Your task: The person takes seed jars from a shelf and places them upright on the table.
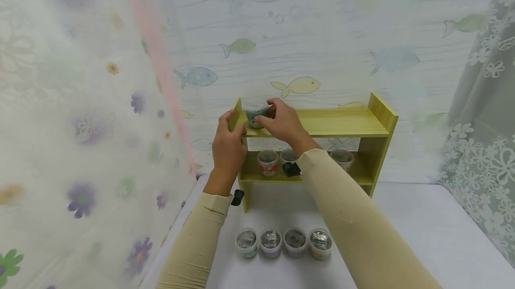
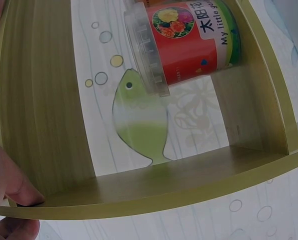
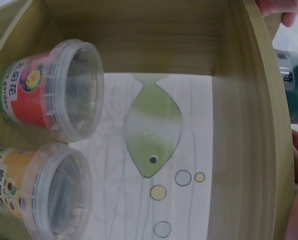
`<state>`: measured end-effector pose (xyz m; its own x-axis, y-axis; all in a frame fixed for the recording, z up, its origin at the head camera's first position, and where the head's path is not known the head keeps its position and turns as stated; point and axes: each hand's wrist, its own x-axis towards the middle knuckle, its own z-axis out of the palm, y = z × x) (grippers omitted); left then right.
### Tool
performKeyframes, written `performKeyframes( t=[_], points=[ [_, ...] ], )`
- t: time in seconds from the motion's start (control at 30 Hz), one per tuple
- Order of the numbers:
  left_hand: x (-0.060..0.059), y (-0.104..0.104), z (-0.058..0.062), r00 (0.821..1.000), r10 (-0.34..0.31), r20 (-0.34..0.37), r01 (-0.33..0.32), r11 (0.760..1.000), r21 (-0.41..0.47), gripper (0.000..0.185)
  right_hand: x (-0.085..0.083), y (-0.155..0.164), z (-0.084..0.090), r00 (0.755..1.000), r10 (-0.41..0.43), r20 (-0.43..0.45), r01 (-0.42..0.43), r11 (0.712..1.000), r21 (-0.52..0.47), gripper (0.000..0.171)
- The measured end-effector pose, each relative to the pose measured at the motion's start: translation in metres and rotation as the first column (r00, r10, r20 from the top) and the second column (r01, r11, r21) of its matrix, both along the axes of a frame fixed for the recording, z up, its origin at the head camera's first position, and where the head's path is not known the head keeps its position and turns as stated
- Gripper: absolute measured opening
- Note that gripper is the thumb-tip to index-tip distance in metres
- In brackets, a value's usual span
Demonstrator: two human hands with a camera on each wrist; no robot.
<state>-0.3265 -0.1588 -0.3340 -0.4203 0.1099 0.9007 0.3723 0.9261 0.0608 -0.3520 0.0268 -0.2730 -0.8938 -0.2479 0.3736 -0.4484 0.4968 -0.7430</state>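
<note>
My right hand holds a small clear-lidded plastic cup with a green label between thumb and fingers, at the left end of the top board of a wooden shelf. In the right wrist view, part of that green cup shows past the board's edge. My left hand grips the shelf's left side panel; the left wrist view has its thumb inside the panel and a finger outside. On the board below sit a red-labelled cup and an orange-labelled cup.
Another lidded cup stands farther right on the lower board, partly behind the right sleeve. Several cups with silvery contents form a row on the white tabletop in front. Patterned curtains hang behind and at both sides.
</note>
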Motion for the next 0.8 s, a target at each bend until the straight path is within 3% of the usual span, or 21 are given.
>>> performKeyframes(
  t=[0.33,0.53,0.8],
  points=[
    [0.0,-0.001,0.0,0.999,0.015,0.037,-0.015,1.0,-0.008,0.015,-0.001,-0.003,0.003,0.999,-0.018,0.043,0.017,1.0,0.024,0.094],
    [0.0,0.0,0.0,0.999,0.014,0.037,-0.014,1.0,-0.004,0.014,-0.005,0.001,0.002,0.999,-0.022,0.049,0.021,1.0,0.019,0.089],
    [-0.002,0.0,-0.001,1.0,0.02,0.018,-0.02,1.0,-0.006,0.017,-0.004,0.008,0.005,0.995,0.019,0.098,-0.011,0.997,-0.081,0.089]
  ],
)
